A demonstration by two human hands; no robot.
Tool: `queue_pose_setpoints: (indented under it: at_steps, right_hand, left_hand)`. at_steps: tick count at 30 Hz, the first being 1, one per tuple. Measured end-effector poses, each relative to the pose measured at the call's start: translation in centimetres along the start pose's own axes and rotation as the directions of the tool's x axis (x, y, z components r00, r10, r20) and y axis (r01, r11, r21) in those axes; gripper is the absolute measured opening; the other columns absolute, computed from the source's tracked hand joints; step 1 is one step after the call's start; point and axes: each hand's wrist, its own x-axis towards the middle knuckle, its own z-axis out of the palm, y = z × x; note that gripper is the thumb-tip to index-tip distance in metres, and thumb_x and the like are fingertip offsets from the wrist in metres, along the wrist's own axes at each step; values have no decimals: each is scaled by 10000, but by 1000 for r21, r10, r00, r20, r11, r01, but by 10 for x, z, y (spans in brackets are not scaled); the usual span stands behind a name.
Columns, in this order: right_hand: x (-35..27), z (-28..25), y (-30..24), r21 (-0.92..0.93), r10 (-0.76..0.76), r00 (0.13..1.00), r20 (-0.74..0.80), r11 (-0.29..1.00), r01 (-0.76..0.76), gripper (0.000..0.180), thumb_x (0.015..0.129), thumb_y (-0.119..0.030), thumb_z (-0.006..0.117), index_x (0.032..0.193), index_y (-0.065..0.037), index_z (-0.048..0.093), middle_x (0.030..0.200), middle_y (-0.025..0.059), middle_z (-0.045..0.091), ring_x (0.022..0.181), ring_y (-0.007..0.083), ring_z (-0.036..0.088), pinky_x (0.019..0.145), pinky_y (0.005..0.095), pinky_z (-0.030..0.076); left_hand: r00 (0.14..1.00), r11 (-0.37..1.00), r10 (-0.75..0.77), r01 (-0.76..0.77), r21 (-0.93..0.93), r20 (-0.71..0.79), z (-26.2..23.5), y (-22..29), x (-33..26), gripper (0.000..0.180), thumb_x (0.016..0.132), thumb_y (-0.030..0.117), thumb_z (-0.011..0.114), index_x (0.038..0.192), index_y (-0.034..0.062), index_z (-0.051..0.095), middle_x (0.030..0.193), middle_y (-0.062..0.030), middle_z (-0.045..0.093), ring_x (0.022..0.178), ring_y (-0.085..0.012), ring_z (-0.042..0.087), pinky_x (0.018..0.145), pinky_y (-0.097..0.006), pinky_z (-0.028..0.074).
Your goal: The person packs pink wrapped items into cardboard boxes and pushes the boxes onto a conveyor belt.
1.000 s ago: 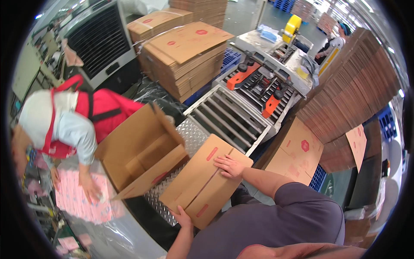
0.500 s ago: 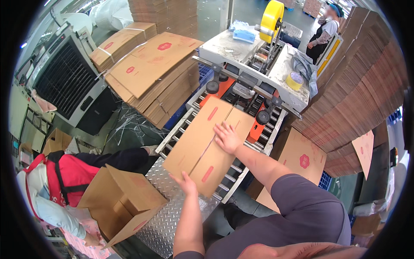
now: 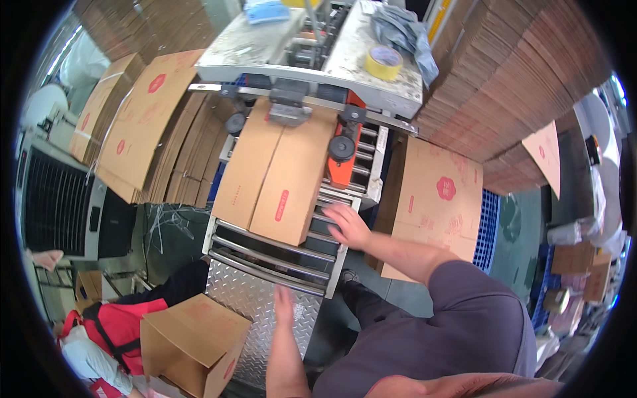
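Note:
A closed cardboard carton [image 3: 292, 179] lies on the roller conveyor [image 3: 285, 260], its far end under the taping machine [image 3: 371, 40]. Its two top flaps meet along a lengthwise seam. Just off the carton's near right corner is my right hand [image 3: 348, 227], open with fingers apart and nothing in it. My left hand [image 3: 284, 306], slightly blurred, is held over the metal tread plate [image 3: 229, 282] by the conveyor's near end. Its fingers stretch forward, open, holding nothing. Black guide wheels [image 3: 342, 148] and an orange side belt [image 3: 345, 171] flank the carton.
An open carton [image 3: 199, 335] stands at lower left beside a person in a red vest [image 3: 133, 331]. Flattened cartons [image 3: 149, 113] are stacked to the left, with tall stacks [image 3: 504, 86] at the right. A yellow tape roll [image 3: 383, 63] rests on the machine.
The carton has moved forward into the machine and turned straighter along the rollers. Both my hands have come off it. The view has shifted, and the neighbouring open carton is tilted differently.

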Motion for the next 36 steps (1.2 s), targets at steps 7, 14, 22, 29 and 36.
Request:
queue_pose_setpoints:
  at_steps: [7,14,22,29,36]
  right_hand:
    - [-301,11,29,-499,722,515,462,691,-522,821,770,-290,705,1471,-88,329,1514,129,311,1424,303,266,1161,465,257]
    - [-370,58,96,-673,611,431,664,740,-12,602,946,-261,449,1504,-98,297,1577,57,257,1483,253,164,1196,539,109]
    - [-350,-12,54,-609,495,449,744,779,149,594,913,-202,446,1487,-95,339,1581,66,269,1467,266,225,1191,540,132]
    - [-327,-76,-20,-759,751,638,169,512,-402,534,899,-167,476,1414,-39,419,1488,180,405,1339,323,437,1092,447,370]
    - [-204,-283,-185,-896,-103,965,-241,406,-181,86,813,-141,651,780,-143,571,656,61,535,560,258,522,514,400,436]
  left_hand:
    - [749,519,-644,279,808,155,-65,-153,-209,667,947,506,504,1391,10,474,1361,-244,535,1291,-329,507,1042,-391,414]
    - [707,585,-697,658,474,-119,-83,-135,-251,501,961,321,581,1328,-15,519,1072,-118,671,921,-180,654,782,-297,513]
    - [805,788,-588,593,169,-85,-94,-169,-254,473,972,266,583,1354,3,487,1063,-83,661,890,-160,632,769,-289,502]
    - [960,899,-279,252,359,23,-120,-215,-264,483,959,285,625,1339,5,523,1051,-71,667,892,-131,611,791,-273,500]
    - [989,875,93,-25,484,-116,-193,-149,-311,517,908,334,651,1326,51,540,1163,-166,665,1073,-301,639,942,-392,486]
